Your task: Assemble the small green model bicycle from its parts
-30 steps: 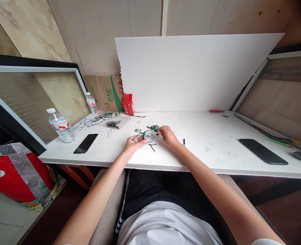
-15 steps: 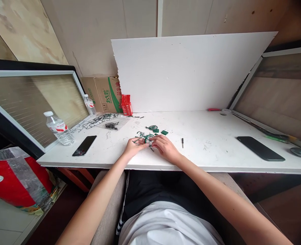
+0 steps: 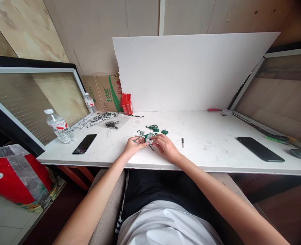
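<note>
Green model bicycle (image 3: pixel 146 137) is at twelve o'clock, pinched by the left hand (image 3: pixel 134 145). Right hand (image 3: pixel 165 146) is at its three o'clock; that grip I cannot tell. Probably light, stiff, fragile: better hold the frame (image 3: pixel 139 137), not spokes (image 3: pixel 150 136).

A spoke-wheeled green model bicycle (image 3: pixel 146 137) rests in the left hand (image 3: pixel 133 146).

The held wheel (image 3: pixel 149 136) looks plastic, the tabletop (image 3: pixel 198 127) smooth, the brown carton (image 3: pixel 101 93) matt cardboard.

Soft light brightens the white desk (image 3: pixel 208 129); the frame's top right corner is black.
</note>
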`<state>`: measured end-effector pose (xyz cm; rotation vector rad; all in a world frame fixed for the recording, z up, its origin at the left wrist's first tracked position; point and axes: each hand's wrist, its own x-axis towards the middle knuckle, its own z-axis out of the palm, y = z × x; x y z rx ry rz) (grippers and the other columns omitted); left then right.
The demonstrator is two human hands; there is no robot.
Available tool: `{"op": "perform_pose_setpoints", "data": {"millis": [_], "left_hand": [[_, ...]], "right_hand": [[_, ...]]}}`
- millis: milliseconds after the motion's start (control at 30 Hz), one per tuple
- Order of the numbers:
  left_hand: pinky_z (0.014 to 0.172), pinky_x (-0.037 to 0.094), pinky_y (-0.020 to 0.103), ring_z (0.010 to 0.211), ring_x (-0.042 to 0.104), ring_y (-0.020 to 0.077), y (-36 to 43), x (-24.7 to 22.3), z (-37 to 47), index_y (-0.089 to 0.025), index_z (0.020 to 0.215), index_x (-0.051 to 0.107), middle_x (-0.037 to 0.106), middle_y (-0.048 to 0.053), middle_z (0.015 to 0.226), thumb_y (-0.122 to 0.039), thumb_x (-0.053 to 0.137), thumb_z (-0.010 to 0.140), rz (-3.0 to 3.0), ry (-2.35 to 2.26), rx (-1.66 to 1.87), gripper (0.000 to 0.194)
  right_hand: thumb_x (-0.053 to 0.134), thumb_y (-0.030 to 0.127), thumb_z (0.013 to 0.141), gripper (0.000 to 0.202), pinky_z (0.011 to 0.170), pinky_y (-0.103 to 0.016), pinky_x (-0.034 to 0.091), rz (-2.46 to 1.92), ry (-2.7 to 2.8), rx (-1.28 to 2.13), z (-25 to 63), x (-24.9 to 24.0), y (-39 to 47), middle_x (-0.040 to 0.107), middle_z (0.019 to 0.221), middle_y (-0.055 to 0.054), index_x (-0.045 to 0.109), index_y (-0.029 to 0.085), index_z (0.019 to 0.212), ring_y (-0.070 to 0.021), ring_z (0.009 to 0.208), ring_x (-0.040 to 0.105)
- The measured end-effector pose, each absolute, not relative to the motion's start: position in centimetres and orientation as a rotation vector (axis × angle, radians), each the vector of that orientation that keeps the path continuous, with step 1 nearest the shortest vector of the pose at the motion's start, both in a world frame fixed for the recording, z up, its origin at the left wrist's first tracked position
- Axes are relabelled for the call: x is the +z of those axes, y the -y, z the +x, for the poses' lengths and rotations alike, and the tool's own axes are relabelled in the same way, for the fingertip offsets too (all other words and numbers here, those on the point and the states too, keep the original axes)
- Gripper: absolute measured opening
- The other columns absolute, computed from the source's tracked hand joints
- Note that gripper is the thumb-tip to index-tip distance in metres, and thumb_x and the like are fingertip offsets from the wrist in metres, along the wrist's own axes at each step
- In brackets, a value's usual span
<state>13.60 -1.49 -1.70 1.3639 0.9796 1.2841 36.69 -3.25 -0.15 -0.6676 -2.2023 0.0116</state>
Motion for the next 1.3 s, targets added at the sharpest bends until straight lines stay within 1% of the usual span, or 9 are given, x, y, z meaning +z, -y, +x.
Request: {"op": "perform_pose_setpoints", "data": {"millis": [67, 133, 267, 367, 467, 700, 867, 1067, 1300], "left_hand": [[0.080, 0.055, 0.033, 0.082, 0.069, 0.0198, 1.4, -1.8, 13.6, -0.014, 0.087, 0.077, 0.077, 0.009, 0.090, -0.040, 0.103, 0.057, 1.364, -0.986, 1.287, 0.047], [0.081, 0.055, 0.032, 0.082, 0.069, 0.0194, 1.3, -1.9, 13.6, -0.013, 0.088, 0.078, 0.077, 0.009, 0.090, -0.040, 0.103, 0.057, 1.361, -0.994, 1.292, 0.048], [0.081, 0.057, 0.032, 0.081, 0.070, 0.0196, 1.3, -1.8, 13.6, -0.013, 0.086, 0.078, 0.078, 0.009, 0.088, -0.041, 0.103, 0.056, 1.362, -0.997, 1.300, 0.048], [0.081, 0.057, 0.032, 0.081, 0.070, 0.0191, 1.5, -1.6, 13.7, -0.014, 0.085, 0.077, 0.078, 0.008, 0.087, -0.040, 0.103, 0.056, 1.350, -1.000, 1.299, 0.047], [0.080, 0.056, 0.031, 0.081, 0.069, 0.0183, 1.6, -1.5, 13.7, -0.014, 0.086, 0.077, 0.077, 0.007, 0.087, -0.039, 0.103, 0.056, 1.336, -0.998, 1.290, 0.047], [0.079, 0.056, 0.030, 0.081, 0.069, 0.0183, 1.4, -1.9, 13.7, -0.013, 0.088, 0.076, 0.076, 0.008, 0.088, -0.040, 0.103, 0.057, 1.375, -1.025, 1.288, 0.049], [0.079, 0.056, 0.031, 0.083, 0.069, 0.0195, 1.3, -2.0, 13.6, -0.013, 0.090, 0.077, 0.077, 0.010, 0.091, -0.044, 0.102, 0.058, 1.413, -1.040, 1.271, 0.051], [0.077, 0.055, 0.030, 0.080, 0.068, 0.0185, 1.1, -2.1, 13.7, -0.014, 0.085, 0.077, 0.076, 0.008, 0.087, -0.044, 0.102, 0.055, 1.407, -1.040, 1.283, 0.049], [0.076, 0.054, 0.030, 0.079, 0.067, 0.0182, 1.3, -2.1, 13.8, -0.014, 0.085, 0.077, 0.075, 0.007, 0.086, -0.043, 0.100, 0.059, 1.467, -1.059, 1.280, 0.046]], "right_hand": [[0.053, 0.019, 0.110, 0.014, 0.100, -0.050, 0.057, -0.656, 2.176, -0.017, 36.6, -0.1, 3.3, 0.075, 0.127, -0.011, 0.065, 0.024, 0.106, -0.0282, 0.116, 0.066], [0.055, 0.018, 0.109, 0.012, 0.094, -0.049, 0.058, -0.657, 2.134, -0.055, 36.6, -0.2, 3.2, 0.076, 0.117, -0.011, 0.065, 0.024, 0.109, -0.0284, 0.109, 0.066], [0.058, 0.020, 0.108, 0.007, 0.079, -0.041, 0.059, -0.711, 2.039, -0.077, 36.7, -0.8, 3.0, 0.075, 0.099, -0.010, 0.065, 0.022, 0.107, -0.0259, 0.092, 0.069], [0.060, 0.020, 0.107, 0.008, 0.068, -0.035, 0.058, -0.725, 2.015, -0.041, 36.9, -1.4, 2.7, 0.076, 0.097, -0.009, 0.067, 0.022, 0.103, -0.0218, 0.080, 0.072], [0.061, 0.019, 0.106, 0.009, 0.063, -0.032, 0.058, -0.730, 2.021, 0.000, 37.1, -1.9, 2.4, 0.077, 0.097, -0.009, 0.068, 0.022, 0.102, -0.0202, 0.076, 0.073], [0.058, 0.016, 0.107, 0.013, 0.067, -0.031, 0.061, -0.651, 2.039, 0.060, 37.2, -1.8, 2.6, 0.079, 0.105, -0.009, 0.068, 0.023, 0.112, -0.0210, 0.088, 0.076], [0.059, 0.016, 0.106, 0.012, 0.068, -0.033, 0.060, -0.707, 2.060, 0.032, 37.2, -1.7, 2.7, 0.079, 0.101, -0.008, 0.068, 0.023, 0.108, -0.0219, 0.085, 0.076], [0.060, 0.016, 0.105, 0.011, 0.067, -0.033, 0.059, -0.746, 2.051, 0.009, 37.3, -1.9, 2.6, 0.079, 0.098, -0.008, 0.068, 0.023, 0.105, -0.0220, 0.083, 0.076], [0.061, 0.013, 0.103, 0.012, 0.066, -0.031, 0.057, -0.740, 2.071, 0.030, 37.4, -2.1, 2.4, 0.079, 0.097, -0.007, 0.068, 0.022, 0.104, -0.0215, 0.081, 0.075]]}}
